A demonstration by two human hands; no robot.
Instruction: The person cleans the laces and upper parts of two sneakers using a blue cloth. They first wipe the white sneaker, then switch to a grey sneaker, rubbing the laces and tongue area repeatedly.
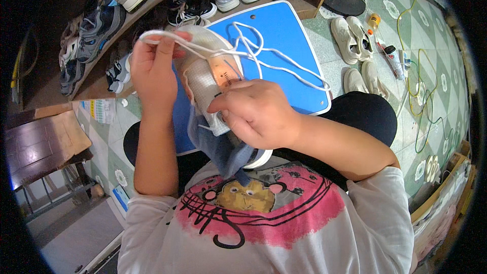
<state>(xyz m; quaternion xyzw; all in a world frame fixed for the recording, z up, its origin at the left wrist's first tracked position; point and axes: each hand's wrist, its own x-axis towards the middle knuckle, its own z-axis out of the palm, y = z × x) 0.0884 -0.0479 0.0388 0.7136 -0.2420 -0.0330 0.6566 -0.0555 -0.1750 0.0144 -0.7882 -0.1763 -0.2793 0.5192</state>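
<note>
A white shoelace (281, 54) is looped over the raised fingers of my left hand (156, 74), pinched between thumb and fingers. Its strands cross a pale mesh shoe (201, 74) and trail in loose loops to the right. Along the shoe runs an orange-tan strip (223, 71) with small dark marks. My right hand (260, 112) is curled closed against the shoe beside this strip; its fingertips are partly hidden. Blue-grey fabric (215, 146) hangs below the mesh, and a white sole edge (262, 159) shows under my right wrist.
A blue board with a white rim (289, 26) lies under the shoe. Beyond it stands a wooden shelf (312, 5) of shoes. Cream shoes (344, 40), a spray can (393, 62) and green-yellow cords (416, 102) lie on the tiled floor at right. A dark wooden panel (45, 146) is at left.
</note>
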